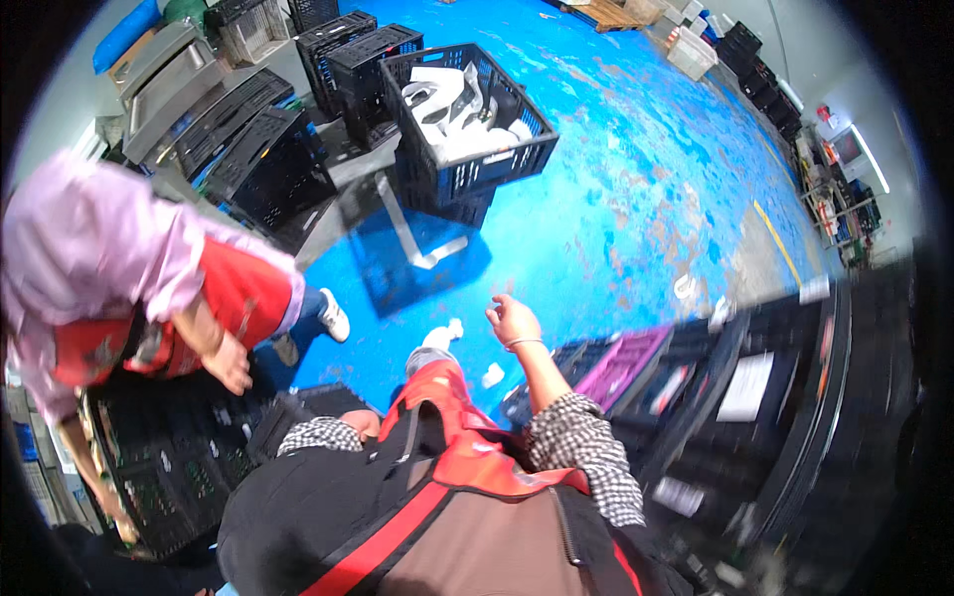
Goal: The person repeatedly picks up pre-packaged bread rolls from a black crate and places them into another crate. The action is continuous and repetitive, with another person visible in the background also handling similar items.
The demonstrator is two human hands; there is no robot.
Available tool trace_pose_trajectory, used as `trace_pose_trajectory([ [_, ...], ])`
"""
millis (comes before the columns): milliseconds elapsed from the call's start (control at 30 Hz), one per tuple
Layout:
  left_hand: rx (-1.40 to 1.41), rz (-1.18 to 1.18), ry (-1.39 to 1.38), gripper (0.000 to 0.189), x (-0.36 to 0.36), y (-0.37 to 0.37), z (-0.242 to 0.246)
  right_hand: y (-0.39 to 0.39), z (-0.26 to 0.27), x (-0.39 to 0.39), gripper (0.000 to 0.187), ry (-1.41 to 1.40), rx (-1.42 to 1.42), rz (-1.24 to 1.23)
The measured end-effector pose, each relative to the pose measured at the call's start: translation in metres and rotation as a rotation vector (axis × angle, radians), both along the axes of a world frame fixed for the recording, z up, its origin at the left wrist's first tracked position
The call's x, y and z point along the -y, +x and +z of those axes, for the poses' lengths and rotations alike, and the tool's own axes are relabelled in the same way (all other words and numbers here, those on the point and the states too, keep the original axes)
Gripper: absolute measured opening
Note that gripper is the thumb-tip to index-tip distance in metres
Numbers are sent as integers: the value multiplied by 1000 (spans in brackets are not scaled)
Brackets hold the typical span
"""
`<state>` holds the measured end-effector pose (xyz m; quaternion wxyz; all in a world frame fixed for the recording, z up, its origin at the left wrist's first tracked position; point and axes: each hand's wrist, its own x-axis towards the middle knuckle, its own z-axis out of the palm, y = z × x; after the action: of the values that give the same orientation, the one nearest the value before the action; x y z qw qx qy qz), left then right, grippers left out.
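Note:
My right hand (516, 320) reaches forward over the blue painted floor (596, 246), holding nothing, its fingers loosely bent. A thin bracelet circles that wrist below a checkered sleeve. Only a small part of my left hand (362, 423) shows beside the red apron (428, 391); its fingers are hidden. Ahead stands an openwork black plastic crate (498, 173), apart from both hands, set on another dark crate (447, 207). Inside it lie several white pieces (466, 138), some curved. To the right of my right arm are dark crates with a purple crate (622, 365) among them.
At left, a person in a red apron (242, 287) stands by black crates (186, 447), one arm reaching down. More black crates (272, 167) line the left side. White scraps (493, 375) lie on the floor near my foot. Dark crates at right bear a paper sheet (747, 386).

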<state>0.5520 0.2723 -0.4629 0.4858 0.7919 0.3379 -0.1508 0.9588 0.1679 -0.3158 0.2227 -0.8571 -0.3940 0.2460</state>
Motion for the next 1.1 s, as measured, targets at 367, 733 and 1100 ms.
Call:
trace_pose_trajectory([
  [367, -72, 635, -2, 55, -281, 409, 127, 254, -180, 57, 19, -251, -975, -797],
  [733, 405, 1597, -1092, 110, -275, 684, 14, 670, -105, -346, 74, -146, -154, -7],
  [1100, 600, 2425, -789, 6, -255, 750, 13, 646, -106, -580, 100, -296, -688, 417],
])
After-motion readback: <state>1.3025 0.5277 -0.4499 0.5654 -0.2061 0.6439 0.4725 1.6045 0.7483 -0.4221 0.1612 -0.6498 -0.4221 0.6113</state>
